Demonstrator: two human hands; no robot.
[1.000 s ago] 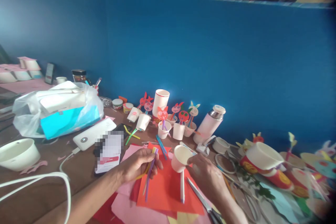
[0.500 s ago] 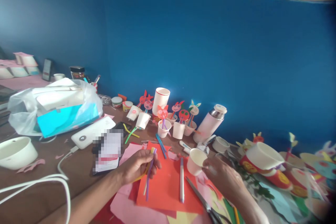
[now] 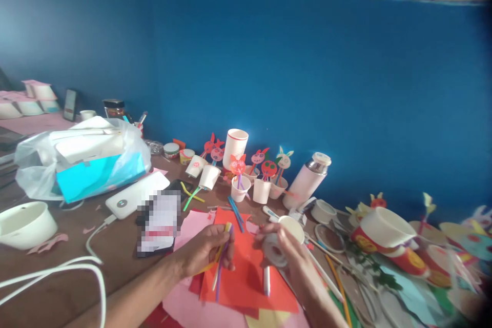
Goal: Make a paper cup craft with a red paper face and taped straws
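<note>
Purple and yellow drinking straws (image 3: 220,282) are pinched upright between the thumb and fingers of my left hand (image 3: 207,248), above red paper (image 3: 244,271). My right hand (image 3: 298,264) is closed around a roll of clear tape (image 3: 274,251). It hovers over the right side of the red paper. A white marker (image 3: 266,284) lies on the paper, its upper part hidden by the tape and hand. Just behind my right hand stands a white paper cup (image 3: 292,229). The scissors are mostly covered by my right arm.
Paper cups with animal-face straws (image 3: 262,189) stand at the back beside a thermos (image 3: 307,179). A blurred phone (image 3: 159,220), a power bank (image 3: 136,196) with white cable and a plastic bag (image 3: 34,164) are left. Cut bowls (image 3: 388,228) crowd the right.
My right hand has moved left from beside the cup to over the red paper, and a tape roll now shows in it. My left hand still holds the straws, slightly shifted.
</note>
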